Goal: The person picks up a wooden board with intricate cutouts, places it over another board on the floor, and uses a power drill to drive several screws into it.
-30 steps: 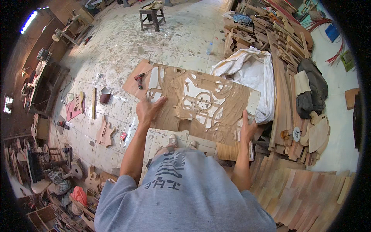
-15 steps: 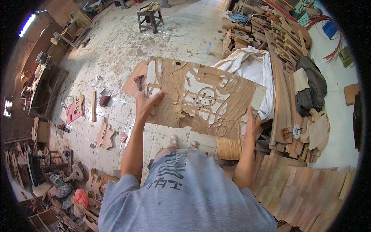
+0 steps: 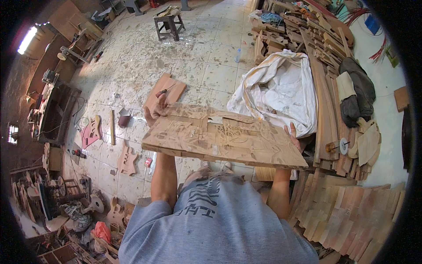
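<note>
A wide, pierced wooden panel (image 3: 189,140) with carved relief is held up in front of my body. It is tilted, so its near edge and thickness show, and its top surface is foreshortened. My left hand (image 3: 155,111) grips the panel's left end at the far corner, its fingers smeared by motion. At the right end my right hand (image 3: 293,135) has its fingertips over the edge, with the palm hidden behind the wood. Beyond the left hand, a drill (image 3: 161,93) lies on a reddish-brown board (image 3: 176,89) on the floor.
An open white sack (image 3: 290,86) stands right of the panel, by a long wood pile (image 3: 316,35). Planks (image 3: 347,215) lie at lower right. Guitar-shaped wooden bodies (image 3: 127,159) rest on the floor at left. A small stool (image 3: 169,21) stands far ahead, a plastic bottle (image 3: 238,55) nearer.
The panel has swung from facing me nearly flat to a steep tilt, its near edge now thick in view. It sits lower, uncovering the board, the drill and more of the sack.
</note>
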The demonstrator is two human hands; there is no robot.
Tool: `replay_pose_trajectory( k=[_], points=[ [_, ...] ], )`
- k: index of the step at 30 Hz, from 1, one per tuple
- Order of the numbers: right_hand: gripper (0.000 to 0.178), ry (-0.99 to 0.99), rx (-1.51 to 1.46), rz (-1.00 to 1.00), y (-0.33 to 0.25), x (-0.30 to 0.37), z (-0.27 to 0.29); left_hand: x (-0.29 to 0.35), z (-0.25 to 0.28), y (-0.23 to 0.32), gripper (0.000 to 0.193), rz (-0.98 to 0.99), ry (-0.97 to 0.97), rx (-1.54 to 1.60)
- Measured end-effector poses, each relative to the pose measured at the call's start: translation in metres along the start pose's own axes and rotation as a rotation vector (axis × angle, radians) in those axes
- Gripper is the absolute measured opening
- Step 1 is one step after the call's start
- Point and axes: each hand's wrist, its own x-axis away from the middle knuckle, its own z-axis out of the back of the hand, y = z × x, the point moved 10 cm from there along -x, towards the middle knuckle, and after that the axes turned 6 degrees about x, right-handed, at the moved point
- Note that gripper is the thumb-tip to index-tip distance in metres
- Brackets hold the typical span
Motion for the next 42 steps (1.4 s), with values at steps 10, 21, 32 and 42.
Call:
replay_pose_trajectory(
  k=[10, 21, 32, 42],
  points=[
    [0.073, -0.200, -0.175, -0.475, 0.042, 0.011, 0.030, 0.018, -0.045, -0.004, 0.039, 0.061, -0.128, -0.172],
    [0.075, 0.076, -0.095, -0.219, 0.052, 0.003, 0.027, 0.049, 0.027, -0.035, 0.059, 0.767, 0.169, -0.168],
    [0.067, 0.147, 0.032, -0.399, 0.055, 0.058, -0.054, 0.045, 0.057, -0.051, 0.054, 0.864, 0.222, -0.211],
    [0.059, 0.231, 0.439, -0.174, 0.076, 0.069, -0.036, 0.046, 0.223, -0.065, 0.079, 1.389, 0.069, -0.766]
  ],
)
